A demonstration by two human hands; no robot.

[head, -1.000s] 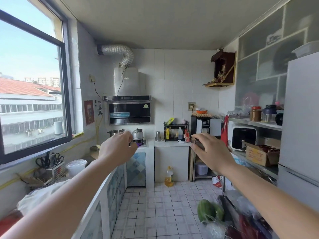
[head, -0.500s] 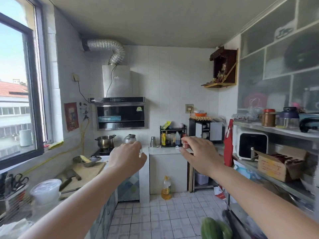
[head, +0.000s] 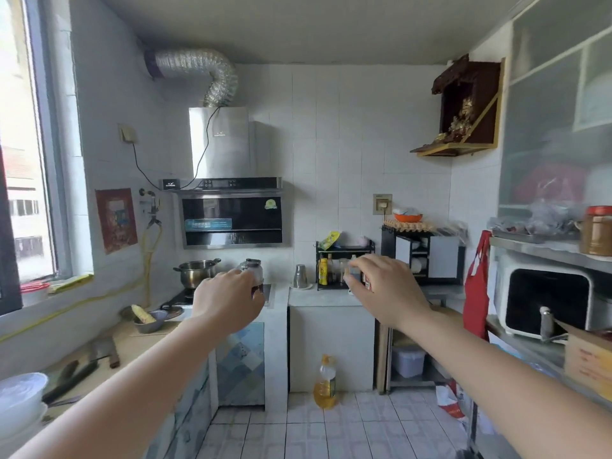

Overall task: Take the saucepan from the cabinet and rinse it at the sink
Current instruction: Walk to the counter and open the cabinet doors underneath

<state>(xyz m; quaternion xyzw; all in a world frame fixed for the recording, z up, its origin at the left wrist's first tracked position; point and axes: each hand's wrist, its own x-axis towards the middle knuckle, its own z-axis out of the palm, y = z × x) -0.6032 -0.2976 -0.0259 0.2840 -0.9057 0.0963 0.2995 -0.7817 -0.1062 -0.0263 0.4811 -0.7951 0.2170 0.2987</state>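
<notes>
Both my arms reach forward at chest height in a narrow kitchen. My left hand (head: pixel 228 301) hangs palm down with loosely curled fingers and holds nothing. My right hand (head: pixel 385 291) is also empty, its fingers bent and apart. A steel pot (head: pixel 196 273) with two handles stands on the stove beyond my left hand. Low cabinet doors with a blue pattern (head: pixel 241 362) sit under the left counter. Frosted upper cabinets (head: pixel 546 127) line the right wall. I see no saucepan outside a cabinet and no sink.
A kettle (head: pixel 253 267) and steel cup (head: pixel 300 276) stand on the far counter beside a condiment rack (head: pixel 344 263). An oil bottle (head: pixel 326 382) stands on the floor. Knives (head: pixel 71 376) and white bowls (head: pixel 20 399) lie on the left counter. Shelves with a white oven (head: pixel 546 303) line the right.
The view has moved forward and turned right, so the window has slid off to the left. Both hands stay stretched out in front, empty.
</notes>
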